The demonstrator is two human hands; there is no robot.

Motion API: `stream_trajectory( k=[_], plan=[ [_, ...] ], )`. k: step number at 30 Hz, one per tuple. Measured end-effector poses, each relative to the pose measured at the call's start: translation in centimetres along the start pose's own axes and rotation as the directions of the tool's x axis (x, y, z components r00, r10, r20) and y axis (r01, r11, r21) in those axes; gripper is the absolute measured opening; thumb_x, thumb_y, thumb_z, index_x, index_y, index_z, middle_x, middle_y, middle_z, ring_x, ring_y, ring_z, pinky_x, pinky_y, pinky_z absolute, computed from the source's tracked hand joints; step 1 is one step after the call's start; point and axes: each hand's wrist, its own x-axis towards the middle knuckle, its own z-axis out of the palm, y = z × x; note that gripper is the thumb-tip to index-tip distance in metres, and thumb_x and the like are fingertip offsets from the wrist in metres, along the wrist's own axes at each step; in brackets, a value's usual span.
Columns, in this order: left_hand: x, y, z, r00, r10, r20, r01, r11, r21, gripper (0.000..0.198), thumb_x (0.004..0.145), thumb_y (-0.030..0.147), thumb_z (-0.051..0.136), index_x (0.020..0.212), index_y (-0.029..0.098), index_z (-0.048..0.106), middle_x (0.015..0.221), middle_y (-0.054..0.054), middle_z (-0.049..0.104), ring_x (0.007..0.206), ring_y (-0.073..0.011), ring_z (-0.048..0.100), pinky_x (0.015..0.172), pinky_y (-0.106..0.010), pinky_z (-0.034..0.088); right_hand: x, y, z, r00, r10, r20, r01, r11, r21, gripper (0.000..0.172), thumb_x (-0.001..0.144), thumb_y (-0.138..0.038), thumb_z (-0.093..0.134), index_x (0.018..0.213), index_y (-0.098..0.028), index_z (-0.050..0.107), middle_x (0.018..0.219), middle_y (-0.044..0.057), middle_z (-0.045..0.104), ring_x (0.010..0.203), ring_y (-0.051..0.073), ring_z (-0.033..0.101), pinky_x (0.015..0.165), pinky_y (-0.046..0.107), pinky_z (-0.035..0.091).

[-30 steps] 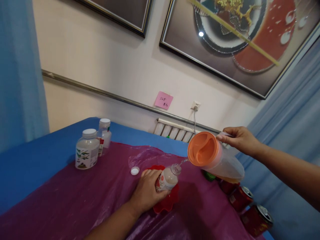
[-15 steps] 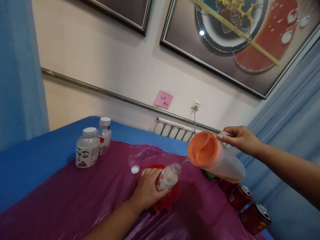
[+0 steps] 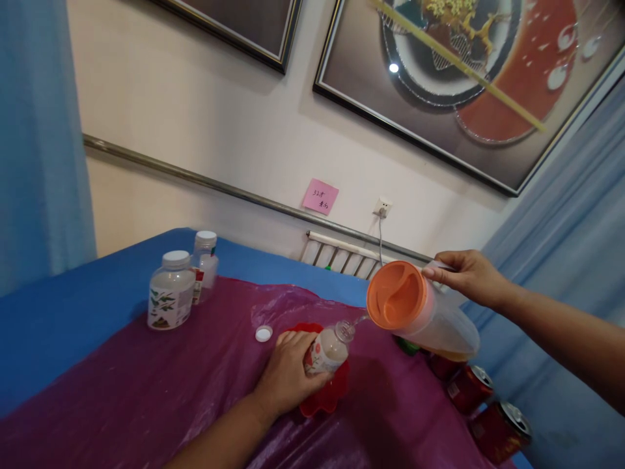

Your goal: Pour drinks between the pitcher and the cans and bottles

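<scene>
My left hand (image 3: 290, 371) is wrapped round a small clear bottle (image 3: 332, 348) with a printed label, tilted to the right over a red scalloped dish (image 3: 328, 398). Its mouth is uncapped. My right hand (image 3: 471, 277) grips the handle of a translucent pitcher (image 3: 446, 329) with an orange lid (image 3: 396, 295). The pitcher lies tipped to the left, some yellowish liquid along its lower side. From the lid's edge a thin stream of liquid runs into the bottle's mouth. On the purple plastic sheet (image 3: 209, 371) to the left of the dish lies a white cap (image 3: 263, 333).
Two capped clear jars, a wide one (image 3: 170, 290) and a slimmer one (image 3: 205, 267), stand at the back left. Several red cans (image 3: 500, 430) line the right edge, with something green (image 3: 407, 345) beyond them. A wall with a metal rail (image 3: 234, 191) rises behind the blue table cover (image 3: 122, 273).
Both hands hold nearly the same pose, and the liquid keeps running from the pitcher into the bottle. The whole view has shifted very slightly.
</scene>
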Motion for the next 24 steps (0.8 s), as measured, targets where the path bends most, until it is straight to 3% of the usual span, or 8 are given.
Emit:
stream_trajectory(
  k=[24],
  plan=[
    [0.16,0.10,0.10,1.000,0.017,-0.006,-0.017,1.000,0.006,0.050,0.066,0.036,0.082,0.112,0.024,0.066,0.107,-0.004,0.073,0.101,-0.0289,0.065,0.096,-0.045,0.044,-0.09,1.03,0.74,1.000,0.009,0.001,-0.009,1.000,0.019,0.060,0.069,-0.077,0.071,0.055,-0.021,0.052,0.055,-0.003,0.037,0.054,0.012,0.033,0.049,0.027,0.027]
  ],
)
